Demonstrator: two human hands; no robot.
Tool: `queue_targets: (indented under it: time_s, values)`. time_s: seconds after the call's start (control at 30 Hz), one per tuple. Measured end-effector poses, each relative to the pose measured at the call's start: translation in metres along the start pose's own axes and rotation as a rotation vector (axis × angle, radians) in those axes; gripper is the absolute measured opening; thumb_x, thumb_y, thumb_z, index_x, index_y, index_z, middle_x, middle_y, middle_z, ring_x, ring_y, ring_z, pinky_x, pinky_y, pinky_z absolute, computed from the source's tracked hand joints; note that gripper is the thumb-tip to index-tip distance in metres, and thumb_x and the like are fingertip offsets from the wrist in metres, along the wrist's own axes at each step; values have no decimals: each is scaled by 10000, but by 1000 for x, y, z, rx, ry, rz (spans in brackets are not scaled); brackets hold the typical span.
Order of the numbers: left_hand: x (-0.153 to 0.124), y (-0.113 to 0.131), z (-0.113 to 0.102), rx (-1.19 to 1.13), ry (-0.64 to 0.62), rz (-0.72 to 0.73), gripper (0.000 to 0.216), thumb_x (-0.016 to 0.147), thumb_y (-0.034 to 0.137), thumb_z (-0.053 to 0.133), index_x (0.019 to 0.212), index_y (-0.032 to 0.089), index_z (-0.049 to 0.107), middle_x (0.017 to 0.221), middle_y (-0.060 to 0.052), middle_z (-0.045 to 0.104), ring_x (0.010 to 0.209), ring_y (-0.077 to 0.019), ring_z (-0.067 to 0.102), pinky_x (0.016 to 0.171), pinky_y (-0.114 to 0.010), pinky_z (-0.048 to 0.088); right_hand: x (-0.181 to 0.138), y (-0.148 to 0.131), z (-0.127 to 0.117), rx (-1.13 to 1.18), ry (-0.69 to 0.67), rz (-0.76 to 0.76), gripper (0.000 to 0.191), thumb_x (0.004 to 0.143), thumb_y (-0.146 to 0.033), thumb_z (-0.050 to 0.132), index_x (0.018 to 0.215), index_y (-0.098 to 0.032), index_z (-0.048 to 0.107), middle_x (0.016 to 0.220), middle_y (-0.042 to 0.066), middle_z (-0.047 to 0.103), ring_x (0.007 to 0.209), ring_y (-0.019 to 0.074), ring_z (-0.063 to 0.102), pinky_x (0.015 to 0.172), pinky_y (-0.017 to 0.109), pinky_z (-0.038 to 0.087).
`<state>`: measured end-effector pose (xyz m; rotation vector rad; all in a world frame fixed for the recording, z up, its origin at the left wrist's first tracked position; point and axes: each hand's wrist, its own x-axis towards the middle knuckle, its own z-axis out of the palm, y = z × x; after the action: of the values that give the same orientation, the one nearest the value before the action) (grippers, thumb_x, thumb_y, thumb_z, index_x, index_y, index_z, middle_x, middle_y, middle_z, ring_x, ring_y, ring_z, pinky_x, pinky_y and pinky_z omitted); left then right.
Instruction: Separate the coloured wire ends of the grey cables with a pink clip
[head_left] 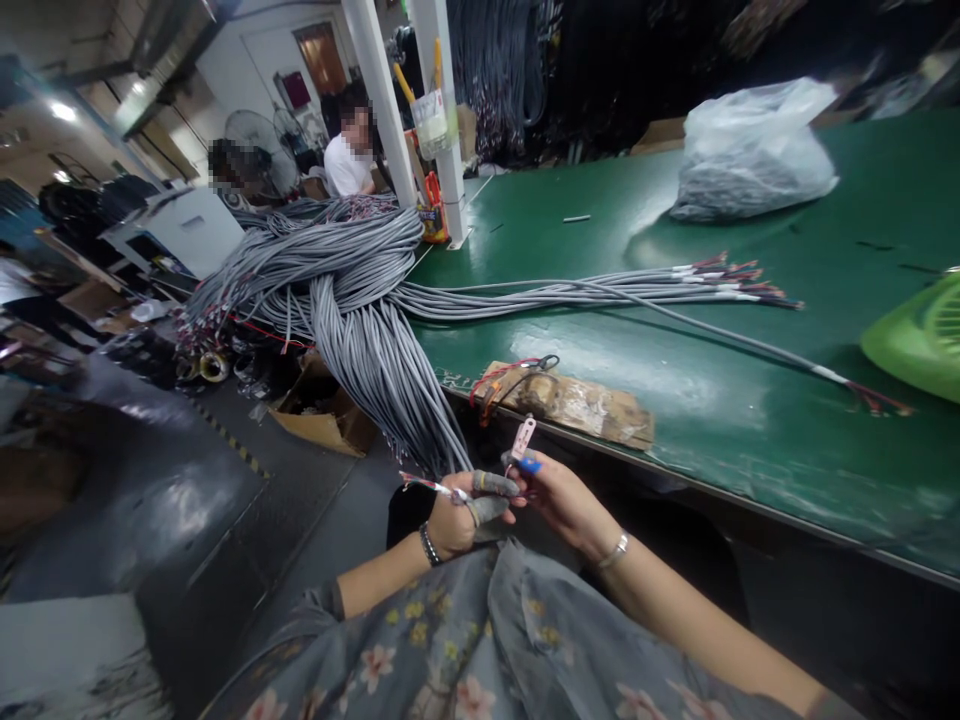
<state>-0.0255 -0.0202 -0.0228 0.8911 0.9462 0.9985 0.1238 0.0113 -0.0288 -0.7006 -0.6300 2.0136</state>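
Note:
My left hand [459, 515] is closed around the end of a grey cable [439, 488] whose thin coloured wire tips stick out to the left; two fingers wear grey finger cots. My right hand [559, 497] is pinched on a small tool with a pink tip and blue grip [523, 447], held right beside the left hand's fingers. Both hands sit below the front edge of the green table [675, 400]. A thick bundle of grey cables [360, 320] hangs off the table's corner down toward my left hand.
A smaller cable bunch with red-and-white ends [720, 280] lies across the table. A taped cardboard pad [577, 400], a white plastic bag [750, 150] and a green fan [922, 335] sit on it. Two people are beyond a white post [450, 150]. A cardboard box [322, 410] stands on the floor.

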Motion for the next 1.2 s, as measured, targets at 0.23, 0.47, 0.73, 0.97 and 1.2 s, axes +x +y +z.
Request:
queue_targets:
  time_s: [0.23, 0.47, 0.73, 0.97, 1.2]
  values:
    - [3, 1, 4, -10, 29, 83, 363, 599, 427, 799, 795, 129, 730, 758, -123, 732, 579, -181, 654, 560, -269, 482, 7, -16, -2, -130, 17, -44, 358, 670, -522, 740, 733, -180, 654, 561, -26, 539, 478, 100, 436, 458, 248, 379]
    - [11, 9, 24, -88, 154, 120, 363, 525, 414, 828, 732, 140, 714, 707, -93, 729, 521, -160, 627, 539, -273, 478, 15, -12, 0, -249, 202, -221, 482, 662, -671, 653, 621, -191, 645, 531, -6, 547, 457, 108, 427, 414, 248, 358]
    - [15, -1, 23, -70, 141, 98, 396, 541, 435, 835, 766, 129, 723, 635, -66, 707, 526, -140, 616, 545, -245, 463, 23, -7, 5, 130, 81, -38, 342, 700, -517, 719, 780, -191, 656, 613, -5, 620, 349, 76, 374, 286, 223, 336]
    - [11, -2, 17, -40, 140, 76, 418, 546, 446, 829, 780, 122, 706, 705, -88, 721, 556, -155, 633, 557, -258, 469, 19, -5, 2, 117, 50, -49, 403, 716, -600, 663, 799, -206, 668, 672, 14, 625, 445, 98, 468, 330, 210, 355]
    - [6, 0, 9, 52, 69, 38, 390, 563, 425, 834, 788, 126, 723, 786, -102, 732, 704, -190, 668, 704, -302, 511, 10, -4, -26, 69, 136, -19, 377, 676, -581, 712, 735, -209, 692, 684, 21, 639, 613, 134, 567, 557, 255, 493]
